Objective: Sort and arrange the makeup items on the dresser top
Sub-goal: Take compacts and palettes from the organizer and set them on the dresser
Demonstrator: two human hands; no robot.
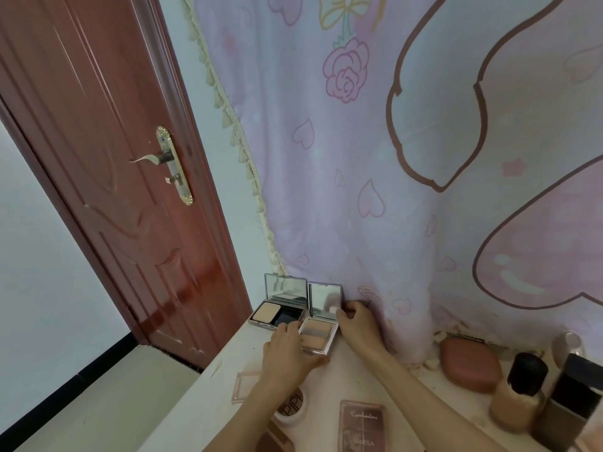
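Pink curtain (408, 177) printed with hearts and roses; reddish-brown door (107, 177); cream table (355, 380); a terracotta-pink case (470, 367) at the table's back edge; a mauve palette (362, 425).

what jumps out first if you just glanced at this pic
The huge pink cartoon curtain with hearts and a rose fills the wall behind the dresser top. At its foot, two open mirrored compacts sit side by side; the left hand and right hand hold the right compact. A dark red door stands left.

Home bedroom, red-brown wooden door (107, 164), pink cartoon curtain (408, 158), makeup-strewn dresser top (208, 396)
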